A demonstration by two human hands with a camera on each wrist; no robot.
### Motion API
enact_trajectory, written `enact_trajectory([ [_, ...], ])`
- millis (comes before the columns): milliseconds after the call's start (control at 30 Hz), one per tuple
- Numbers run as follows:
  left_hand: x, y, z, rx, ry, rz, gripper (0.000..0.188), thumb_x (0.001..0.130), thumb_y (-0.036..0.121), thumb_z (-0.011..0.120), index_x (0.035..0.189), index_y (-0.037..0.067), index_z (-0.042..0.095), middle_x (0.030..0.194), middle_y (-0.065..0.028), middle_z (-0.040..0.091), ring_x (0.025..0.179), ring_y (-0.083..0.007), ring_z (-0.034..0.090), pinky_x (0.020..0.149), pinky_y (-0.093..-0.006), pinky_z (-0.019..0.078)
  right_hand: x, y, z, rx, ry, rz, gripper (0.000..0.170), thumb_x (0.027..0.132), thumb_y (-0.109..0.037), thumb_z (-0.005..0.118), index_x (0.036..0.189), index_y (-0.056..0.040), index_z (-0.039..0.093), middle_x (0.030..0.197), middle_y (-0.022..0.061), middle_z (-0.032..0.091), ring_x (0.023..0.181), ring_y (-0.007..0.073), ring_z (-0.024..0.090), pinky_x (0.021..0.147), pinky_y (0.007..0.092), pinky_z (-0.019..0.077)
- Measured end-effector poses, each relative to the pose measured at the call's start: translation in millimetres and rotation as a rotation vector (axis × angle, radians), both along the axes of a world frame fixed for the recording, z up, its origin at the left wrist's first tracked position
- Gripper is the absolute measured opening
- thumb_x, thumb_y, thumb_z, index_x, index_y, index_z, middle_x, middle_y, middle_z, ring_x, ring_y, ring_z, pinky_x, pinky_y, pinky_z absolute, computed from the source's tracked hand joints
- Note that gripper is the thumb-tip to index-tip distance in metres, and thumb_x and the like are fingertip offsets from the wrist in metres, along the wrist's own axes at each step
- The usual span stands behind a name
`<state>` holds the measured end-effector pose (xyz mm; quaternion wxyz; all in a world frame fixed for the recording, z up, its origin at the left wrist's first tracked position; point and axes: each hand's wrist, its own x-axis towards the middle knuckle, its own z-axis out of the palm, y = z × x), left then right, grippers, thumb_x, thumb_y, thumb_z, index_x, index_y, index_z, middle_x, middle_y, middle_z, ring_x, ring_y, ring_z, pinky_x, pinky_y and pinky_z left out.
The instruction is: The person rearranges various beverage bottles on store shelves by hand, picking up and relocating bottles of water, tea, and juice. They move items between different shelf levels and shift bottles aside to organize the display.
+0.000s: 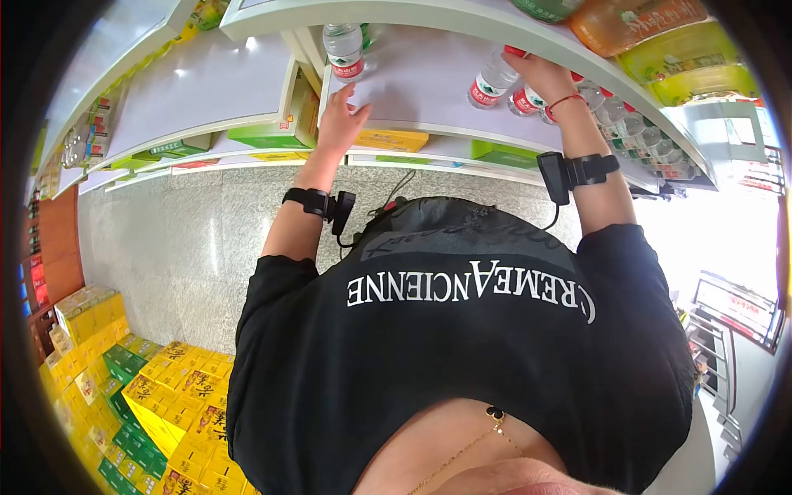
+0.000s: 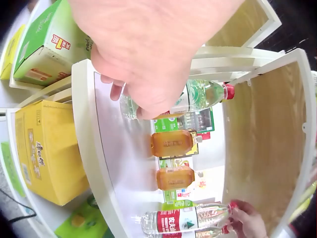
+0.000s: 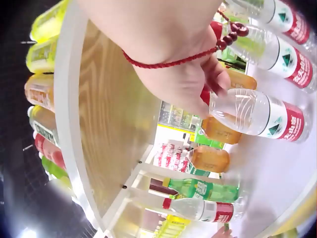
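Observation:
My right hand (image 1: 544, 81) pinches the red cap of a clear water bottle (image 1: 492, 82) standing on the white shelf (image 1: 412, 91). In the right wrist view, fingers and thumb of the right hand (image 3: 183, 82) close round the cap of this bottle (image 3: 262, 115). My left hand (image 1: 341, 122) is held at the shelf's front edge, fingers loosely bent and holding nothing, just below another water bottle (image 1: 343, 54). The left wrist view has the left hand (image 2: 143, 64) in front of a bottle with a red cap (image 2: 229, 91), hiding part of it.
More water bottles (image 1: 631, 124) stand in rows at the right. Amber bottles (image 2: 172, 144) are deeper on the shelf. Green and yellow cartons (image 2: 47, 148) sit on lower shelves. Drinks (image 1: 643, 25) line the shelf above. Stacked yellow cartons (image 1: 177, 388) stand on the floor behind.

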<state>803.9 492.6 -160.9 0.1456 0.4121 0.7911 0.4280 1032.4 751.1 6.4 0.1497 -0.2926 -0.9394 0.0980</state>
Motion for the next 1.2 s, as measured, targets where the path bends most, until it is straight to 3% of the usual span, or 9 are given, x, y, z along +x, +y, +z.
enact_trajectory([
  [100, 18.4, 0.5, 23.0, 0.012, 0.009, -0.079, 0.065, 0.079, 0.03, 0.07, 0.133, 0.001, 0.045, 0.118, -0.015, 0.055, 0.088, -0.0235, 0.059, 0.08, -0.0356, 0.0494, -28.0, -23.6, -10.7, 0.122, 0.174, 0.146, 0.034, 0.076, -0.027, 0.072, 0.102, -0.0065, 0.065, 0.088, 0.0109, 0.068, 0.071, 0.0232, 0.065, 0.07, 0.0355, 0.0525],
  [267, 29.8, 3.1, 24.2, -0.025, 0.029, -0.04, 0.077, 0.075, 0.036, 0.075, 0.134, 0.0, 0.042, 0.12, -0.0163, 0.055, 0.09, -0.0221, 0.059, 0.08, -0.0339, 0.0493, -82.6, -71.6, -10.6, 0.041, 0.295, 0.305, 0.032, 0.073, -0.027, 0.073, 0.097, -0.0065, 0.066, 0.087, 0.0132, 0.067, 0.074, 0.0269, 0.065, 0.07, 0.0371, 0.0529],
  [333, 23.9, 5.8, 5.7, 0.032, 0.148, 0.026, 0.076, 0.073, 0.037, 0.076, 0.131, -0.001, 0.043, 0.114, -0.023, 0.055, 0.098, -0.0359, 0.058, 0.084, -0.044, 0.0482, -105.9, -88.1, -15.0, -0.049, 0.352, 0.394, 0.032, 0.072, -0.026, 0.074, 0.096, -0.0067, 0.066, 0.087, 0.014, 0.067, 0.077, 0.0295, 0.065, 0.072, 0.0377, 0.0529],
  [433, 10.7, -0.1, 9.9, -0.036, 0.08, 0.152, 0.075, 0.071, 0.04, 0.077, 0.126, -0.002, 0.046, 0.115, -0.0259, 0.055, 0.104, -0.0417, 0.056, 0.087, -0.0461, 0.0467, -142.2, -116.8, -16.8, -0.107, 0.352, 0.423, 0.032, 0.072, -0.028, 0.072, 0.096, -0.0068, 0.067, 0.088, 0.0146, 0.067, 0.081, 0.0313, 0.066, 0.076, 0.0376, 0.0521],
  [633, -19.5, -9.1, -19.7, -0.024, 0.089, 0.147, 0.065, 0.071, 0.039, 0.077, 0.117, -0.001, 0.052, 0.109, -0.0211, 0.061, 0.105, -0.0375, 0.057, 0.086, -0.0452, 0.0466, -174.9, -136.0, -8.1, -0.256, 0.264, 0.447, 0.034, 0.072, -0.03, 0.072, 0.096, -0.0065, 0.067, 0.089, 0.0148, 0.067, 0.082, 0.0307, 0.066, 0.077, 0.0369, 0.052],
  [733, -17.7, -9.1, -17.5, -0.042, -0.016, 0.137, 0.065, 0.072, 0.039, 0.077, 0.116, -0.001, 0.052, 0.11, -0.021, 0.06, 0.105, -0.0378, 0.057, 0.087, -0.0448, 0.0457, -179.5, -138.7, -7.6, -0.261, 0.316, 0.463, 0.034, 0.071, -0.028, 0.07, 0.095, -0.0054, 0.069, 0.088, 0.0174, 0.068, 0.083, 0.0317, 0.066, 0.076, 0.0381, 0.0528],
  [800, -20.8, -11.0, -30.7, 0.083, -0.08, 0.177, 0.064, 0.072, 0.037, 0.077, 0.117, -0.001, 0.051, 0.112, -0.0207, 0.06, 0.106, -0.0378, 0.056, 0.088, -0.0448, 0.0452, -181.1, -140.9, -6.3, -0.273, 0.31, 0.454, 0.034, 0.071, -0.028, 0.069, 0.096, -0.0052, 0.069, 0.088, 0.0169, 0.068, 0.083, 0.0316, 0.066, 0.077, 0.0381, 0.0526],
  [1067, -22.7, -17.2, -26.2, -0.057, 0.063, 0.207, 0.067, 0.07, 0.03, 0.079, 0.122, 0.0, 0.049, 0.115, -0.0198, 0.058, 0.108, -0.0371, 0.055, 0.091, -0.044, 0.0446, -148.0, -118.2, -20.6, -0.226, 0.432, 0.525, 0.044, 0.076, -0.032, 0.07, 0.111, -0.0063, 0.063, 0.103, 0.0165, 0.066, 0.088, 0.0302, 0.066, 0.079, 0.0385, 0.0521],
  [1200, -22.5, -22.9, -35.4, -0.096, 0.03, 0.214, 0.079, 0.064, 0.022, 0.081, 0.129, 0.0, 0.043, 0.121, -0.0191, 0.053, 0.114, -0.0352, 0.05, 0.097, -0.0418, 0.0421, -85.5, -90.4, -24.6, -0.349, 0.265, 0.381, 0.047, 0.081, -0.028, 0.07, 0.122, -0.0093, 0.057, 0.111, 0.0106, 0.065, 0.081, 0.0213, 0.068, 0.072, 0.0313, 0.0538],
])
